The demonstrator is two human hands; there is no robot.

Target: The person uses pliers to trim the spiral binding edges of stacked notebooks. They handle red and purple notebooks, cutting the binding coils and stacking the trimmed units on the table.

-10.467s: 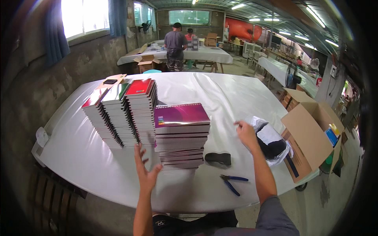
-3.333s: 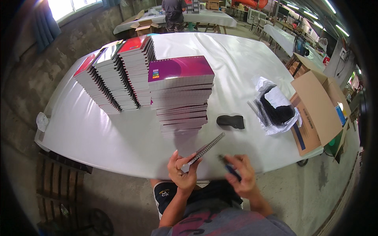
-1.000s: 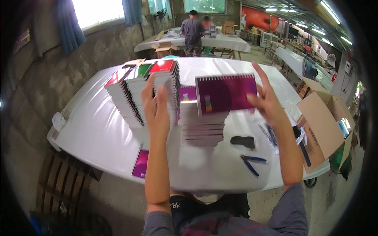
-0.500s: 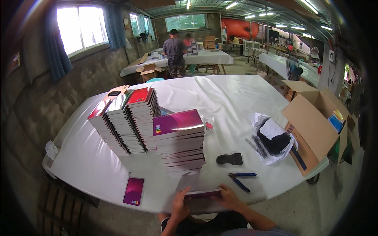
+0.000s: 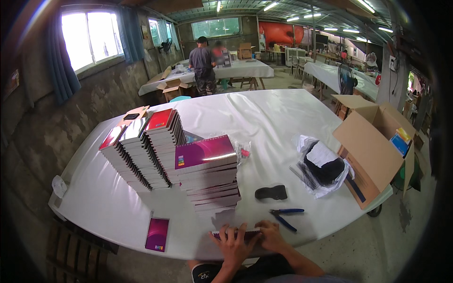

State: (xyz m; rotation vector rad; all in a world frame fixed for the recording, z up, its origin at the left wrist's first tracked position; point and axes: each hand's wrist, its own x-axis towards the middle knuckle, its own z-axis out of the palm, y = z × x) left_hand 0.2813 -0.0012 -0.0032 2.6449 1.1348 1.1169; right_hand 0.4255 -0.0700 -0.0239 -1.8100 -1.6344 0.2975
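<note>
"So, how is the grip made?"

"One purple notebook [image 5: 252, 233] is held between both hands, low and near the table's edge, on the near side of the tall purple stack [image 5: 207, 172]. It is covered by the spread fingers of the left hand [image 5: 234, 245], while its right end is grasped by the right hand [image 5: 271, 237]. What is pressed underneath cannot be told."

"And how might it be expected to handle?"

"It is judged light, fairly stiff as a block, though single leaves could be bent or fanned. Since glare is thrown back by the stack's top cover, some slipperiness should be allowed for. It is best squeezed through its thickness near both ends, with the edge kept unpinched."

"What is found farther out?"

"Left of the stack and nearer, another notebook [image 5: 157, 234] is laid flat. To the stack's right, blue-handled cutters [image 5: 291, 211] are spread open, with a dark oblong object [image 5: 271, 192] set just beyond. Farther right, dark coils [image 5: 324, 170] are bundled in white wrapping beside the cardboard box [image 5: 365, 160]; they are judged springy and easily tangled."
</note>
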